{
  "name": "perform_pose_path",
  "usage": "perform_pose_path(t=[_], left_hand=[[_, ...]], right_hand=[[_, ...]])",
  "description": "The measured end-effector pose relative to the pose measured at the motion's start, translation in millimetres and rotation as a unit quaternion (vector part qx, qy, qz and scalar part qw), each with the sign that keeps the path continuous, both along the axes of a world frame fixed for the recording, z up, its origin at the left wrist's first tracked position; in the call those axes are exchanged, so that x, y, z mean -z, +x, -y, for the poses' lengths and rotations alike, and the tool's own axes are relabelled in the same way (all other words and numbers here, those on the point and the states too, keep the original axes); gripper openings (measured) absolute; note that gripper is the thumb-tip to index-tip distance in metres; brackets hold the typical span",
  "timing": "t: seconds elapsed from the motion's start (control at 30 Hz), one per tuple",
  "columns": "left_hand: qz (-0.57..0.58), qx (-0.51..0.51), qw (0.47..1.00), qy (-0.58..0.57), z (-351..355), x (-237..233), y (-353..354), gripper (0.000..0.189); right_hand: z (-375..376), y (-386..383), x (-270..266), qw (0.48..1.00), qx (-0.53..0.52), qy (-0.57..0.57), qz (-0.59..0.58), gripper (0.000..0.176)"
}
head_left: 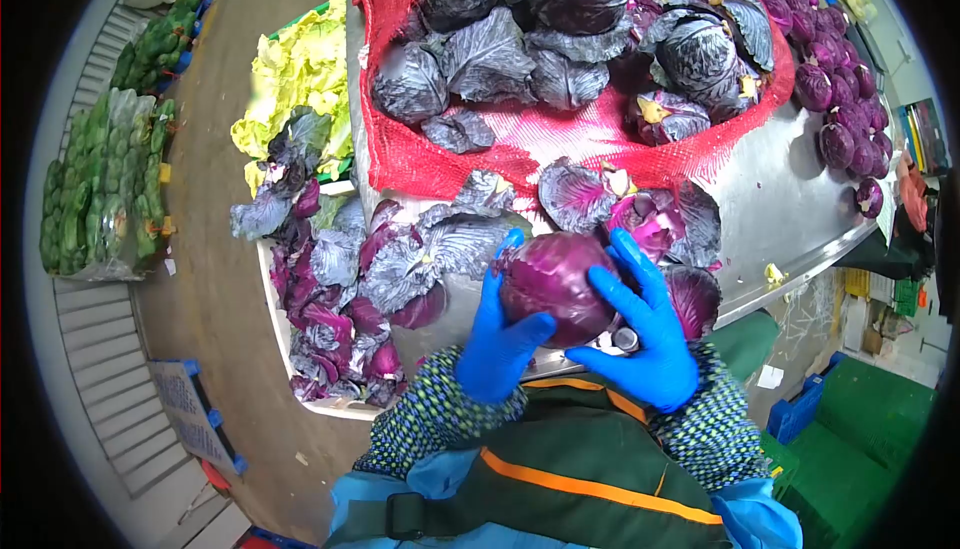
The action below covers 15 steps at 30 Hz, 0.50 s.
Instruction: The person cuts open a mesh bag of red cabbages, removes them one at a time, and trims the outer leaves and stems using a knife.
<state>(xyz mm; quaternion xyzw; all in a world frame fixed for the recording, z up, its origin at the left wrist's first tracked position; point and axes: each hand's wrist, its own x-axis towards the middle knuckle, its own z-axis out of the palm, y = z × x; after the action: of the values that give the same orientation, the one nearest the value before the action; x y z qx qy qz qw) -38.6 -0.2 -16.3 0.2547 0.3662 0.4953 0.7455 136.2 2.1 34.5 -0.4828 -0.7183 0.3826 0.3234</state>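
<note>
Between my two blue-gloved hands is a smooth purple red cabbage. My left hand cups its left side, with the thumb along its lower edge. From the right, my right hand lays its fingers on the cabbage. A small round metallic end shows beside my right palm; what it belongs to is hidden. Loose dark outer leaves lie around the cabbage on the metal table. Behind it, a red mesh sack lies spread out under several untrimmed red cabbages.
At the left table edge, a white bin is heaped with purple leaves, with pale green leaves beyond it. Several peeled red cabbages sit on the metal table at right. Bagged green vegetables stand at far left, green crates at lower right.
</note>
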Motion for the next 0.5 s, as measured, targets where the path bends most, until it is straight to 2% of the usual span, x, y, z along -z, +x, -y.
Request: perform_pose_path(t=[0.03,0.1,0.13,0.17,0.2,0.3,0.33,0.37,0.4,0.43,0.47,0.5], left_hand=[[0.12,0.019,0.99,-0.075,-4.7,-4.6,-5.6,0.096],[0.143,0.049,0.984,-0.098,-6.9,0.2,-13.6,0.103],[0.176,0.109,0.973,-0.105,-6.4,3.5,-17.7,0.105],[0.206,0.169,0.957,-0.111,-6.2,9.8,-20.2,0.106],[0.237,0.215,0.943,-0.096,2.6,49.6,-19.2,0.105],[0.261,0.258,0.919,-0.142,9.3,15.3,-20.0,0.105],[0.261,0.259,0.919,-0.142,5.2,8.4,-21.6,0.105],[0.17,0.284,0.943,-0.015,-2.7,2.3,-22.8,0.106],[0.076,0.302,0.944,0.113,-7.7,-4.2,-24.6,0.107],[0.077,0.303,0.943,0.112,-8.5,-13.6,-28.5,0.107],[0.055,0.292,0.95,0.095,-9.5,-23.3,-33.0,0.108],[0.032,0.28,0.956,0.077,-9.8,-27.4,-34.8,0.109]], right_hand=[[-7.7,9.2,-7.7,0.999,-0.032,0.023,0.023,0.057],[-19.1,36.1,-4.1,0.995,-0.072,-0.043,-0.058,0.039],[-21.4,34.3,-27.0,0.958,0.028,-0.249,-0.139,0.027],[-31.3,40.5,-31.0,0.919,0.033,-0.333,-0.207,0.024],[-39.5,45.7,-26.2,0.915,0.057,-0.328,-0.227,0.024],[-69.5,59.9,6.3,0.872,0.152,-0.326,-0.332,0.023],[-76.6,58.3,9.1,0.875,0.224,-0.343,-0.26,0.031],[-75.2,60.9,21.6,0.875,0.225,-0.342,-0.259,0.031],[-71.4,65.5,42.0,0.965,0.23,-0.13,0.008,0.036],[-66.4,68.1,56.3,0.934,0.205,0.097,0.276,0.042],[-58.3,62.7,55.2,0.957,0.19,0.069,0.21,0.052],[-46.0,59.3,46.8,0.963,0.173,-0.171,-0.112,0.053]])
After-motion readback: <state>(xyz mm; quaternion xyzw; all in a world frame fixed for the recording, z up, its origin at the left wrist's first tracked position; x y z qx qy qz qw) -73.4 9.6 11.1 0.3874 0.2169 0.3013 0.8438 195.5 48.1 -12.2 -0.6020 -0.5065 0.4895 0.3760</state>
